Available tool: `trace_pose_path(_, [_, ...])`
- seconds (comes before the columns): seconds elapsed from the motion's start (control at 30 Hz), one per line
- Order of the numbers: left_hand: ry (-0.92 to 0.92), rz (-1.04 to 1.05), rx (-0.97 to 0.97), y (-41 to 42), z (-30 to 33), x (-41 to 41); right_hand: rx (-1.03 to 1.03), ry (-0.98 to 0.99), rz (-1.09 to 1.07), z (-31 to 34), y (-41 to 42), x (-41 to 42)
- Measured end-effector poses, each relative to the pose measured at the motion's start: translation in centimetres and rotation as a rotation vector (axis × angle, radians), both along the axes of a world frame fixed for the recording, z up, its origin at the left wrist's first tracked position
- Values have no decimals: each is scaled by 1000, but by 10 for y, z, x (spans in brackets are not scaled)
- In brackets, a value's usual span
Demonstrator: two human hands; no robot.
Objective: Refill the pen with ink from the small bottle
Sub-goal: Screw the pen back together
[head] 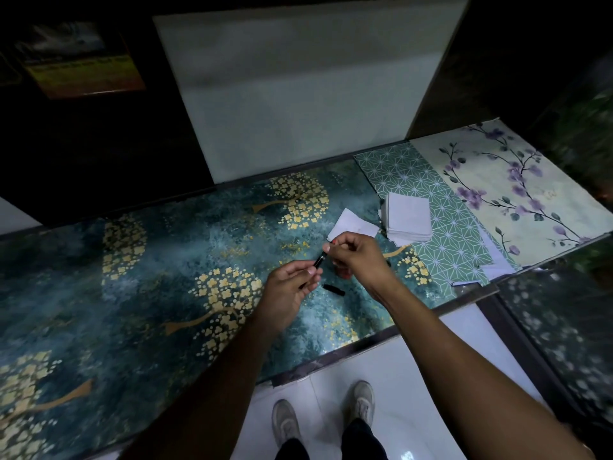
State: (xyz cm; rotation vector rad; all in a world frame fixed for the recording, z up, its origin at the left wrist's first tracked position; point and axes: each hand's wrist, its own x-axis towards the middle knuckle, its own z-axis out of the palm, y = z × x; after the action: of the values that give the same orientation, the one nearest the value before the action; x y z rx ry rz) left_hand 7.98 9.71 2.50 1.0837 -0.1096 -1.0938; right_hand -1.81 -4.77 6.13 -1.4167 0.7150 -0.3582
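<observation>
My left hand (292,287) grips a thin black pen (319,261) and tilts its open end up to the right. My right hand (355,254) pinches a small thing with a red tip (335,242) right at that end; my fingers hide most of it, so I cannot tell whether it is the ink bottle. A short black pen part (334,289) lies on the table just below my hands. A dark shape under my right hand (343,272) is too hidden to name.
The table (132,277) has a teal cover with gold trees. A single white paper (353,225) lies behind my hands, and a stack of white papers (406,217) sits to the right on a green patterned sheet (441,234). A white board (298,94) stands at the back.
</observation>
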Motion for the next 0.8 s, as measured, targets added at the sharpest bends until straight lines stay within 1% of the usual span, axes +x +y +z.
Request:
trace_pose_path(0.27, [34,8,-14,0,5,-1,-5,-29,38,4,5,-3])
trace_pose_path(0.5, [21,-9,-29,-1,9,-4,-17,-23,-63,3,7,1])
trace_pose_path(0.63, [37,-2,-30,-3,10,-4,-47,-10,-31,5,8,-3])
trace_pose_path(0.7, [50,8,-33,-3,10,-4,-25,-36,-4,5,7,-6])
trace_pose_path(0.8, [52,13,-34,-4,11,-4,11,-53,-18,6,7,-8])
